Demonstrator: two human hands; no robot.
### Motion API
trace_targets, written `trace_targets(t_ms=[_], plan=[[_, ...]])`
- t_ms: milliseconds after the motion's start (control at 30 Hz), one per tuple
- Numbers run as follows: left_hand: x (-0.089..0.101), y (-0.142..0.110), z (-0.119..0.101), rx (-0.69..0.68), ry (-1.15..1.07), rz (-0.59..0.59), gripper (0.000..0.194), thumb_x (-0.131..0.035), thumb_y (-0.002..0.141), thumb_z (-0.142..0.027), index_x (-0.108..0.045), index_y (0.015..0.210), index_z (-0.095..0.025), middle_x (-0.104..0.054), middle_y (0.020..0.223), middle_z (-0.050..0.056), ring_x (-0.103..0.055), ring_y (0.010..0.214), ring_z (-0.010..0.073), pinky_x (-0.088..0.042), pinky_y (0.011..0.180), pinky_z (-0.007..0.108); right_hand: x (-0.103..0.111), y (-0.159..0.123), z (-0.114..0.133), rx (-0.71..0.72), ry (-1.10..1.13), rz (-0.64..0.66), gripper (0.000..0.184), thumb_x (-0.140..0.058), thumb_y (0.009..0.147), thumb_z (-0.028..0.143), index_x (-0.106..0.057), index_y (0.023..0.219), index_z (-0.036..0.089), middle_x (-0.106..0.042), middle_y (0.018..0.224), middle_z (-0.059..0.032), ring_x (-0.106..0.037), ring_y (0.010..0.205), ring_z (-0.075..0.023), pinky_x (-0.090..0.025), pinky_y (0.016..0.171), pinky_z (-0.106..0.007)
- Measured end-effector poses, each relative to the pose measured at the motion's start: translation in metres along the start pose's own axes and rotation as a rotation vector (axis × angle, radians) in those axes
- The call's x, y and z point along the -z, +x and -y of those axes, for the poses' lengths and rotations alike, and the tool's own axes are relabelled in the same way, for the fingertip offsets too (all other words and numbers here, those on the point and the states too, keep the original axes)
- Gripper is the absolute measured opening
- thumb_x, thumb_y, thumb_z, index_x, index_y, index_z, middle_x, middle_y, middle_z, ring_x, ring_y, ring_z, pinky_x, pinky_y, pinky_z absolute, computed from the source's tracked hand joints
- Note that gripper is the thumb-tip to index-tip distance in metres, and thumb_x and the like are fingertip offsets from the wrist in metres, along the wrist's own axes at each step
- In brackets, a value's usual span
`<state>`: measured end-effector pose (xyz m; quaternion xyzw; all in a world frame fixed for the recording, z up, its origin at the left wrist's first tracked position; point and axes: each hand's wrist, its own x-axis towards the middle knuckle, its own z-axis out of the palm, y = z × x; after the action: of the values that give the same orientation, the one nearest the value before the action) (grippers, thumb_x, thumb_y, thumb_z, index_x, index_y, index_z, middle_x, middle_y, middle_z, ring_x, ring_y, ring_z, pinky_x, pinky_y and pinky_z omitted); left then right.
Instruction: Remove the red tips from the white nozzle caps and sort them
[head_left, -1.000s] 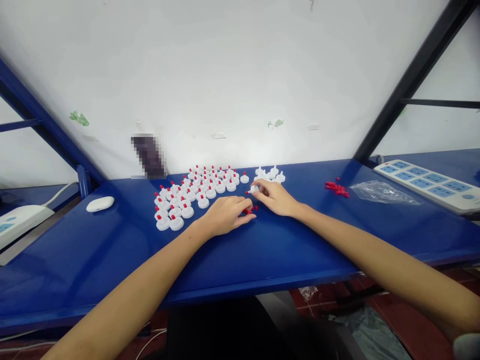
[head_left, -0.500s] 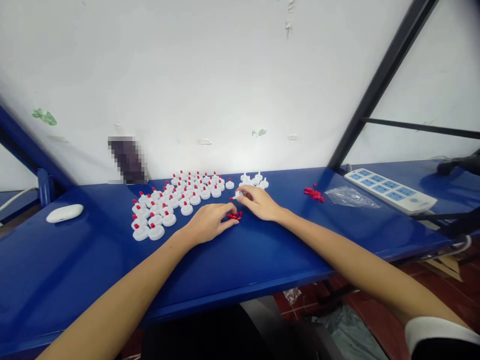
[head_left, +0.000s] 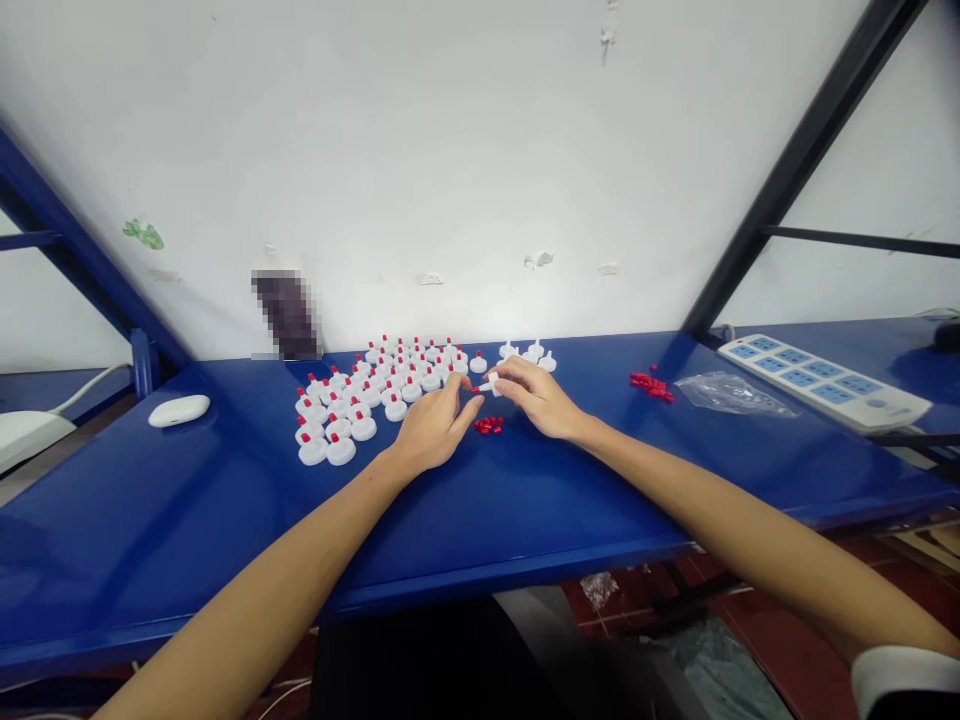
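While the right hand [head_left: 541, 402] clamps its fingers on a white cap [head_left: 494, 384], the left hand [head_left: 433, 425] pinches its red tip [head_left: 475, 389] from the left, fingers together.

Batched white caps [head_left: 371, 398] and workbench [head_left: 517, 515] suggest a workshop.

The blue tabletop [head_left: 525, 520] before you looks smooth and glossy — your white caps [head_left: 364, 430], matt plastic; the clear bag [head_left: 731, 392], crinkled shiny film.
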<state>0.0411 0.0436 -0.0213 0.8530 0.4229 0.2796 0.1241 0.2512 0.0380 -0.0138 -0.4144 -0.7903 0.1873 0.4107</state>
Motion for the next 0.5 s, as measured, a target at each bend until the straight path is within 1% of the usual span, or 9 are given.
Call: trace_targets(t_ms=[67, 133, 233, 300, 400, 500], plan=[[0.0004, 0.0001, 0.0015, -0.014, -0.013, 0.003, 0.029, -0.037, 0.1, -0.045, -0.049, 0.112, -0.022, -0.055, 0.066, -0.004, -0.054, 0.06, 0.0162, -0.033, 0.059, 0.027, -0.0007, -0.0012, 0.0019, -0.023, 0.034, 0.03, 0.036, -0.046, 0.096, 0.049, -0.065, 0.103, 0.018, -0.061, 0.09, -0.004, -0.053, 0.071, -0.0152, -0.043, 0.068, -0.028], [0.0007, -0.0002, 0.0022, -0.062, -0.031, 0.025, 0.027, -0.035, 0.101, -0.043, -0.051, 0.11, -0.022, -0.056, 0.068, -0.003, -0.055, 0.063, 0.0161, -0.034, 0.061, 0.028, -0.0014, -0.0026, 0.0026, -0.06, 0.061, 0.07, 0.037, -0.046, 0.096, 0.049, -0.064, 0.104, 0.018, -0.062, 0.081, -0.0019, -0.052, 0.064, -0.014, -0.042, 0.063, -0.027], [0.0005, -0.0006, 0.0017, -0.134, -0.054, 0.035, 0.025, -0.034, 0.102, -0.038, -0.053, 0.102, -0.022, -0.06, 0.077, -0.001, -0.056, 0.07, 0.0158, -0.036, 0.065, 0.028, -0.0026, -0.0041, 0.0029, -0.087, 0.12, 0.134, 0.035, -0.046, 0.096, 0.048, -0.061, 0.106, 0.018, -0.065, 0.074, -0.0002, -0.053, 0.058, -0.0132, -0.043, 0.061, -0.027], [0.0001, -0.0006, 0.0012, -0.152, -0.061, 0.016, 0.025, -0.033, 0.102, -0.037, -0.052, 0.097, -0.021, -0.061, 0.083, 0.0, -0.056, 0.073, 0.0156, -0.038, 0.068, 0.028, -0.0034, -0.0046, 0.0035, -0.086, 0.156, 0.145, 0.033, -0.047, 0.096, 0.047, -0.06, 0.107, 0.019, -0.067, 0.074, -0.0004, -0.055, 0.057, -0.0132, -0.045, 0.062, -0.027], [0.0, -0.0007, 0.0008, -0.147, -0.057, -0.001, 0.023, -0.034, 0.102, -0.038, -0.05, 0.099, -0.021, -0.06, 0.082, 0.0, -0.055, 0.072, 0.0159, -0.038, 0.067, 0.028, -0.004, -0.0049, 0.005, -0.081, 0.19, 0.138, 0.032, -0.048, 0.096, 0.047, -0.058, 0.107, 0.019, -0.068, 0.074, -0.0003, -0.058, 0.058, -0.0136, -0.046, 0.063, -0.027], [0.0004, -0.0013, 0.0004, -0.149, -0.062, 0.001, 0.023, -0.032, 0.103, -0.038, -0.048, 0.1, -0.021, -0.059, 0.081, 0.0, -0.054, 0.07, 0.0158, -0.037, 0.066, 0.029, -0.0038, -0.0048, 0.0065, -0.076, 0.237, 0.154, 0.031, -0.05, 0.094, 0.046, -0.056, 0.109, 0.019, -0.068, 0.076, -0.0012, -0.061, 0.064, -0.015, -0.048, 0.066, -0.028]])
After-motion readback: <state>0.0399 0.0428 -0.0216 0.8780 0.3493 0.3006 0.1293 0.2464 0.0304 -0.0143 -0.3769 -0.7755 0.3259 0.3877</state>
